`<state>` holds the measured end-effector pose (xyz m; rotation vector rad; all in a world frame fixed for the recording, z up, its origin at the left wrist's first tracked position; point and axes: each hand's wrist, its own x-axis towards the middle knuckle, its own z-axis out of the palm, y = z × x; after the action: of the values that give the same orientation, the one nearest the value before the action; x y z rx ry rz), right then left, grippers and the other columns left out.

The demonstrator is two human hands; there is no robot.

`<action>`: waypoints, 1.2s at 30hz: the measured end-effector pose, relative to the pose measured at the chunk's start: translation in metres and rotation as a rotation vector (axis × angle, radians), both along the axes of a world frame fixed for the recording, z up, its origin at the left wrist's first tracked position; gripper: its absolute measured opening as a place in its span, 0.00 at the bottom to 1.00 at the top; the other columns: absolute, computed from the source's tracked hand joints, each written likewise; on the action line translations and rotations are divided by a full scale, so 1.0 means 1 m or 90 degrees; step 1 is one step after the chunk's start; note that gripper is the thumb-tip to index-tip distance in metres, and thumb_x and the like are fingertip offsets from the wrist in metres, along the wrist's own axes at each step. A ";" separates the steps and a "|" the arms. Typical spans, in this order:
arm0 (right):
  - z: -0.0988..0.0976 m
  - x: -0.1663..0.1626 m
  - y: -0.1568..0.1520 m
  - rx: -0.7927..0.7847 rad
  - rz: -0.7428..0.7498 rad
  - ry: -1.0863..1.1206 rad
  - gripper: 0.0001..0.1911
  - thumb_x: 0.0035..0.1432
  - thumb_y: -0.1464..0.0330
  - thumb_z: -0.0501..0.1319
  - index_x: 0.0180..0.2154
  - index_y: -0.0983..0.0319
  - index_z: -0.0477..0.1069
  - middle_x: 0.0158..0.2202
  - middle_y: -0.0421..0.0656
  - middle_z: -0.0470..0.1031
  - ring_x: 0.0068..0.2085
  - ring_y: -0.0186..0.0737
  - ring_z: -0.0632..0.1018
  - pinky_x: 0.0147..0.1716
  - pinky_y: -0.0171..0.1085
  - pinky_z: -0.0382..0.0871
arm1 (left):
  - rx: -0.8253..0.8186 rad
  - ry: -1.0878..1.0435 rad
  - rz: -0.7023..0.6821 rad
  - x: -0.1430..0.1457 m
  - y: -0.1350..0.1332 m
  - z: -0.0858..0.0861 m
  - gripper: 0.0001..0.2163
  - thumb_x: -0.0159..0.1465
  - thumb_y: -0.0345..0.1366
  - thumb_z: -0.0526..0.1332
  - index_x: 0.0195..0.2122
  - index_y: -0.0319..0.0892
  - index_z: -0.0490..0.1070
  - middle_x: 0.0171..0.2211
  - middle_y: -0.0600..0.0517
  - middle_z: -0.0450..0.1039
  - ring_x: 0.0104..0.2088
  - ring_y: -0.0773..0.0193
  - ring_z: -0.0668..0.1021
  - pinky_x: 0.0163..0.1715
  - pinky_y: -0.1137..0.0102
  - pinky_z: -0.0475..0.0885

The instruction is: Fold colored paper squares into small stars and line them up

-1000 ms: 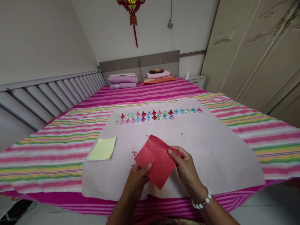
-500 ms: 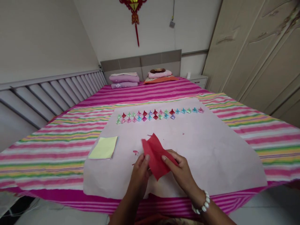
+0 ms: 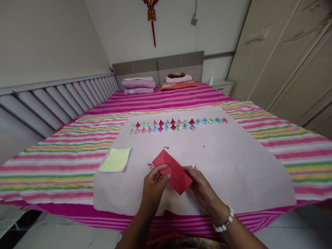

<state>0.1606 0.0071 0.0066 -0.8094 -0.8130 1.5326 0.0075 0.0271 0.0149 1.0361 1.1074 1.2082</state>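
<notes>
A piece of red paper (image 3: 178, 180), slanting and roughly rectangular, is held just above the white sheet. My left hand (image 3: 152, 186) pinches its left side, thumb and fingers bent over the near face. At the right end my right hand (image 3: 201, 188) grips the edge, with some fingertips hidden behind the paper. On the sheet around my hands lie small red scraps (image 3: 150, 166). Farther off, small folded paper shapes (image 3: 173, 124) in red, pink, green, blue and purple stand in two rows.
The large white sheet (image 3: 233, 173) covers the middle of a striped bed (image 3: 62, 166). To the left sits a stack of square paper (image 3: 116, 160), yellow on top. A slatted rail (image 3: 70, 93) runs along the left side; folded bedding (image 3: 138, 84) lies at the headboard (image 3: 181, 65).
The red paper now looks narrower and flatter, its upper left flap no longer standing up. My left hand's fingers have come onto its front; my right thumb has left its face.
</notes>
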 end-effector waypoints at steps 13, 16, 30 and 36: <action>0.001 0.007 -0.004 0.055 -0.048 -0.135 0.19 0.56 0.59 0.64 0.50 0.55 0.73 0.35 0.41 0.79 0.35 0.38 0.77 0.37 0.37 0.70 | -0.002 -0.025 -0.100 -0.009 -0.002 0.014 0.21 0.56 0.39 0.66 0.51 0.41 0.73 0.37 0.48 0.80 0.36 0.61 0.80 0.42 0.65 0.74; 0.000 0.016 -0.007 0.137 -0.062 -0.200 0.22 0.58 0.60 0.63 0.55 0.50 0.68 0.47 0.43 0.77 0.48 0.43 0.75 0.48 0.42 0.67 | -0.006 -0.029 -0.099 -0.013 -0.003 0.017 0.25 0.54 0.37 0.68 0.53 0.41 0.71 0.34 0.47 0.80 0.36 0.59 0.80 0.42 0.64 0.75; 0.007 0.018 -0.011 0.223 -0.050 -0.300 0.11 0.55 0.65 0.65 0.42 0.54 0.77 0.40 0.43 0.76 0.36 0.37 0.75 0.35 0.37 0.72 | 0.005 -0.051 -0.094 -0.017 -0.008 0.021 0.25 0.52 0.35 0.70 0.52 0.39 0.72 0.35 0.46 0.80 0.40 0.57 0.80 0.42 0.65 0.75; 0.004 0.018 -0.017 0.387 -0.018 -0.447 0.25 0.53 0.72 0.67 0.53 0.51 0.71 0.58 0.47 0.64 0.58 0.48 0.67 0.50 0.43 0.69 | -0.044 -0.070 -0.074 -0.016 -0.008 0.031 0.32 0.50 0.35 0.71 0.57 0.38 0.67 0.36 0.45 0.80 0.38 0.58 0.81 0.42 0.64 0.75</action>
<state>0.1788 -0.0096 0.0107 -0.8838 -1.6688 0.8638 -0.0089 0.0187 0.0461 0.9572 0.9828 1.1132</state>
